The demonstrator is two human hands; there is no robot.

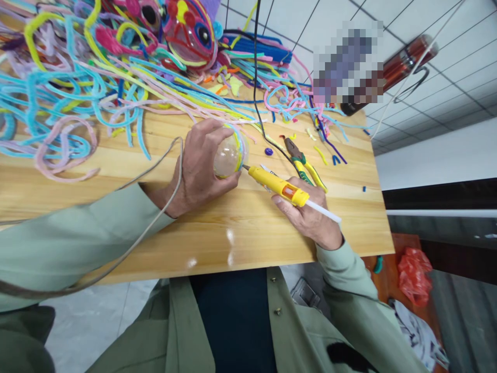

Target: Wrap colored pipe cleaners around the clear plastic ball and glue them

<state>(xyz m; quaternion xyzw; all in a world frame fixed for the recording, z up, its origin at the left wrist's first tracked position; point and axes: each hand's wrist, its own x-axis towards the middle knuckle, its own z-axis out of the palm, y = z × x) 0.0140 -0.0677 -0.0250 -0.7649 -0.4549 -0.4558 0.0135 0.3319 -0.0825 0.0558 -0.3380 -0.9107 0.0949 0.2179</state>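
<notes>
My left hand (204, 168) is wrapped around a clear plastic ball (225, 157), with fingers over its top and thumb beneath. Yellow, blue and pale purple pipe cleaners (238, 150) run in bands along the ball's right side. In my right hand (306, 210) is a yellow hot glue gun (277, 184), its handle mostly hidden by the palm. A white glue stick (324, 211) sticks out of its back end. The gun's nozzle points left and reaches the lower right edge of the banded rim; whether it touches cannot be made out.
Loose pipe cleaners (73, 103) cover the table's back left. Behind the ball stands a decorated fish-like piece (192, 33). Pliers (301, 158) lie beside the gun, near a black cord (255, 77). A grey cable (145, 233) crosses my left forearm. A red flask (407, 62) stands at the back right.
</notes>
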